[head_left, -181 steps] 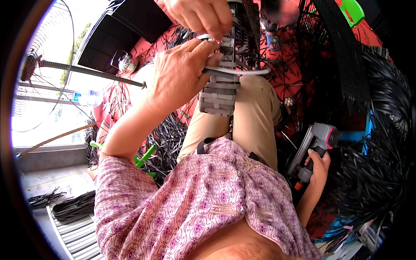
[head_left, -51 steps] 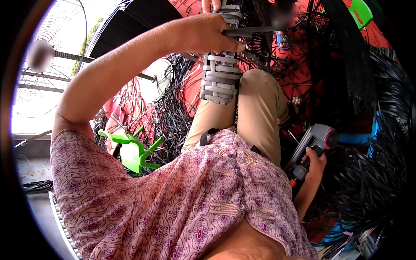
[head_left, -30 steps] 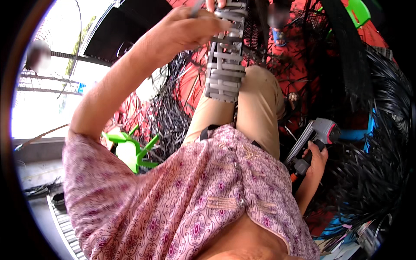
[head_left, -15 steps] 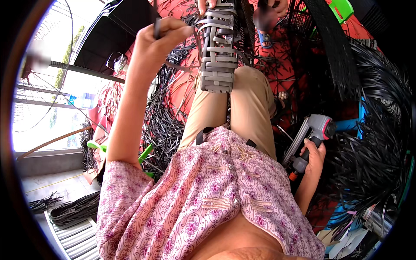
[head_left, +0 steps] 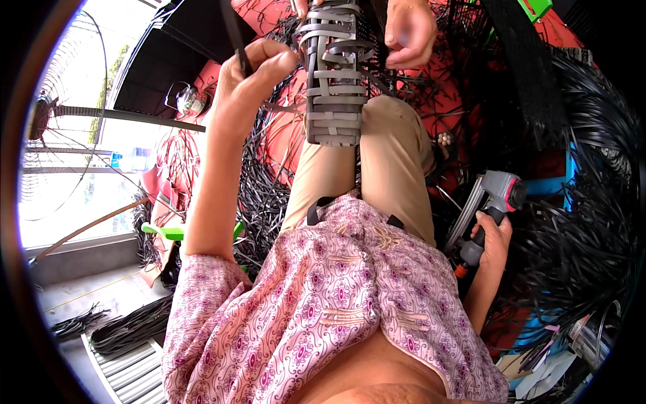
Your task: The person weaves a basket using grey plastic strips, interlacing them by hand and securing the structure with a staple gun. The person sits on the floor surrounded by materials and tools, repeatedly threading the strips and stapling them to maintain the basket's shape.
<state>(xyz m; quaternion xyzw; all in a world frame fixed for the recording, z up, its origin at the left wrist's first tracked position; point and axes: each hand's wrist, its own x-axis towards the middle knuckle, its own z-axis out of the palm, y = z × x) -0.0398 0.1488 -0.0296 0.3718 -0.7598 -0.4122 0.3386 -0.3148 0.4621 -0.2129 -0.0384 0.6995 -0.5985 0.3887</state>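
Red floor (head_left: 277,138), loose black strips (head_left: 256,168) strewn over it. Nearest, right of frame: my right hand (head_left: 494,236) wraps the handle of a grey staple gun (head_left: 501,192), probably parked out there to stay clear of the piece. Upper left: my left hand (head_left: 256,74) pinches a dark strip (head_left: 235,34) running up out of frame, likely raised against tangling. Upper middle: woven piece (head_left: 335,108), near end at my knees (head_left: 393,121), seemingly braced for steadiness. Flat grey bands, snug at the bottom, loose and wavy higher up. Beyond, top: another person's hand (head_left: 412,37), half curled, apart from it, grip unclear; more fingertips (head_left: 303,8) at its left edge.
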